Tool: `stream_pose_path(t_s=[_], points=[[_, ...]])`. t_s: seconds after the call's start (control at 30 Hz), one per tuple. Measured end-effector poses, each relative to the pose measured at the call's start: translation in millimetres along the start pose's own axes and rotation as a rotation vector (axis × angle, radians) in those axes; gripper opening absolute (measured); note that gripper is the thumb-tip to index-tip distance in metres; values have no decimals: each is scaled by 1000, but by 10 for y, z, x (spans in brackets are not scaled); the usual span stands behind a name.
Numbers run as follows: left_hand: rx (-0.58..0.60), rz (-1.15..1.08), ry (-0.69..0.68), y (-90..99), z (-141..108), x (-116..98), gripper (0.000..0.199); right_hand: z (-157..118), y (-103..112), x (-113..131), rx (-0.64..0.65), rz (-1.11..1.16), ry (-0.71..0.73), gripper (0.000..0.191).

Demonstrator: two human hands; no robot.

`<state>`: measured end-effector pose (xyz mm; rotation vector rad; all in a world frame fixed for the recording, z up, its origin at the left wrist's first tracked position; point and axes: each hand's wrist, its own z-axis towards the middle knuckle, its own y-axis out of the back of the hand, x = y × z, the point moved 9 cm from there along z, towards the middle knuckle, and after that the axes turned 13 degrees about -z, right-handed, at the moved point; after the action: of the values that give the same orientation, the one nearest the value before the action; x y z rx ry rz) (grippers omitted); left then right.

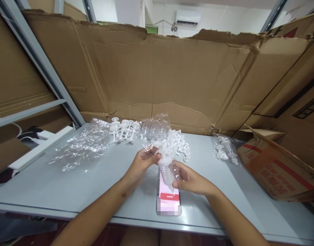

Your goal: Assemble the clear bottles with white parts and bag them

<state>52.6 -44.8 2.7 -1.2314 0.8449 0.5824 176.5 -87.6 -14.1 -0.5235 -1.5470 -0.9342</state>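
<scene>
Above a phone (169, 197) with a pink screen, both hands hold a clear plastic cylinder (168, 173) with a white top, tilted with its narrow tip down. My left hand (144, 162) pinches its upper end, with clear plastic film around the fingers. My right hand (186, 177) has its fingers round the lower right side. Just behind lie a heap of small white caps (179, 144), clear cylinders (158, 128) in film and several white plunger-like parts (123, 130).
Crumpled clear film (82, 147) covers the left of the grey table (95, 194). A filled clear bag (225, 149) and a cardboard box (277, 167) are at the right. Cardboard (167, 75) walls the back; a white power strip (41, 150) runs along the left.
</scene>
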Motion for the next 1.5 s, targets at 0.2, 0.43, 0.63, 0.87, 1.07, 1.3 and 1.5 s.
stream_pose_path(t_s=[0.2, 0.43, 0.63, 0.87, 1.07, 1.3, 1.5], points=[[158, 69, 213, -151, -68, 284, 28, -10, 213, 66, -228, 47, 46, 53], [255, 215, 238, -284, -150, 367, 32, -44, 367, -29, -409, 51, -70, 38], [133, 272, 116, -142, -38, 127, 33, -31, 368, -49, -403, 86, -96, 34], [105, 288, 62, -103, -12, 87, 28, -11, 326, -62, -317, 87, -109, 38], [58, 298, 18, -88, -7, 37, 27, 4, 153, -69, -100, 150, -107, 43], [-41, 186, -63, -6, -18, -45, 29, 1, -61, -149, 97, 267, -152, 64], [-47, 132, -53, 10, -17, -90, 32, -7, 170, -165, -60, 282, -145, 41]])
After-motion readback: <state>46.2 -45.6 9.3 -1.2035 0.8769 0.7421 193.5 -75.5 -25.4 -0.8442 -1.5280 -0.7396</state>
